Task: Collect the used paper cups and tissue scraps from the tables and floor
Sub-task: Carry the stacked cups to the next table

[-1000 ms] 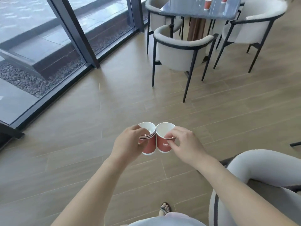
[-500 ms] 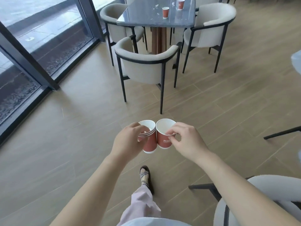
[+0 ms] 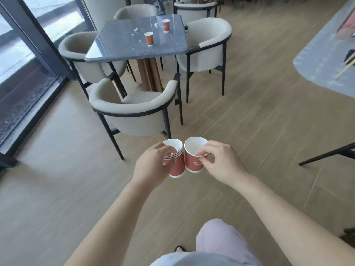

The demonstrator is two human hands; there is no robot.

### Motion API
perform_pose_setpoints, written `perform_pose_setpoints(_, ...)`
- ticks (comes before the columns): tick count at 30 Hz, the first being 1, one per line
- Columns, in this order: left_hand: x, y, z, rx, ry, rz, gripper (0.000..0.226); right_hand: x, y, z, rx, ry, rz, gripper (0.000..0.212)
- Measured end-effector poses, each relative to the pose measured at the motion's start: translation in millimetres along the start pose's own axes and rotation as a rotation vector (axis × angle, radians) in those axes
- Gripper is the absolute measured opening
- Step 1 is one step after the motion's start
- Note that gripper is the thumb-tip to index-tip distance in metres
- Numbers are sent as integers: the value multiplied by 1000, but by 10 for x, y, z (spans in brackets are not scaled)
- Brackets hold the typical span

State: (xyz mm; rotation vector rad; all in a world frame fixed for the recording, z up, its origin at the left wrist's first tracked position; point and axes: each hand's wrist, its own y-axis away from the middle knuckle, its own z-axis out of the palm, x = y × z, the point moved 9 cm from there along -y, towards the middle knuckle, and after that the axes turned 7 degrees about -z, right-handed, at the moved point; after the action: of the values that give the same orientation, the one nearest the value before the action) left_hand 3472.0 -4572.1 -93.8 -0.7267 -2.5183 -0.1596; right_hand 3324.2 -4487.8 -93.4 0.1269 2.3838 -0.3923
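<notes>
The left hand (image 3: 151, 166) grips a nested stack of red paper cups (image 3: 176, 168), its fingers (image 3: 169, 150) curled round the rims, while the right hand (image 3: 221, 164) pinches the rim of a single cup (image 3: 194, 161) between thumb and fingers; stack and cup touch side by side above the floor (image 3: 249, 121). Several cups are thus collected, though the single cup is not yet nested. At 11 o'clock from the hands, beyond a chair (image 3: 134, 112), the table (image 3: 119, 48) bears a nearer cup (image 3: 149, 38), a farther cup (image 3: 165, 25) at its 1 o'clock, and white tissue scraps (image 3: 136, 30) at its 10 o'clock; these look like the work left
</notes>
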Motion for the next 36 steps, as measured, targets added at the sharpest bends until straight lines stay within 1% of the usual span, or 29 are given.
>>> perform_pose_setpoints(5,237,-983,282,-46,19,46,19,638,-643,-190,19,5,46,18)
perform_pose_setpoints(9,519,-1910,500,-67,17,50,19,1234,-1334,-565,89,17,73,20)
perform_pose_setpoints(15,1089,-3231,659,-38,18,90,19,2021,-2270,-1163,97,24,89,22)
perform_pose_setpoints(20,1406,-4013,834,-42,30,113,19,2520,-2831,-1502,120,29,95,22)
perform_pose_setpoints(25,1518,-4724,1031,-62,38,116,17,2970,-3348,-1637,140,3,119,22)
perform_pose_setpoints(29,1514,-5321,1208,-91,17,123,19,3315,-3868,-1666,144,0,132,21)
perform_pose_setpoints(33,1457,-6105,1301,-108,15,133,21,3648,-4628,-1660,123,1,125,19)
perform_pose_setpoints(36,1388,-6834,1247,-81,25,123,21,3869,-5361,-1676,119,7,111,20)
